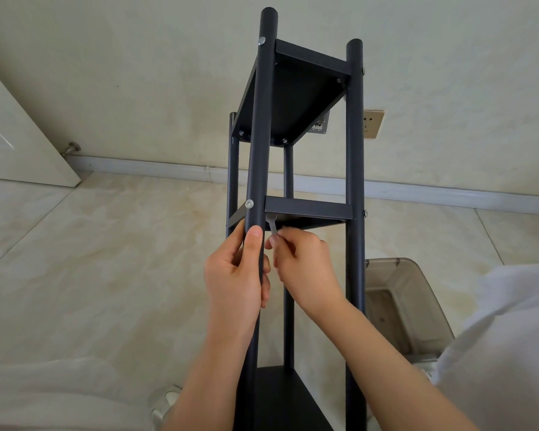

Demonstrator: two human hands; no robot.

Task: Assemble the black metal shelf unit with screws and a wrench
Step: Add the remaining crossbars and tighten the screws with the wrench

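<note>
The black metal shelf unit [353, 157] stands upright in front of me, with round posts and flat shelves at the top, middle and bottom. My left hand [235, 275] grips the near left post [259, 135] just below the middle shelf [308, 209]. A silver screw head [249, 204] shows on that post at shelf level. My right hand [302, 269] pinches a small flat silver wrench [273, 225], whose tip reaches up under the middle shelf's front corner, beside the post.
A translucent grey plastic bin [405, 303] sits on the tiled floor to the right of the shelf unit. A wall with a socket plate [372, 123] is behind; a door [16, 141] with a stopper stands at the left. White fabric [504, 337] covers the lower right.
</note>
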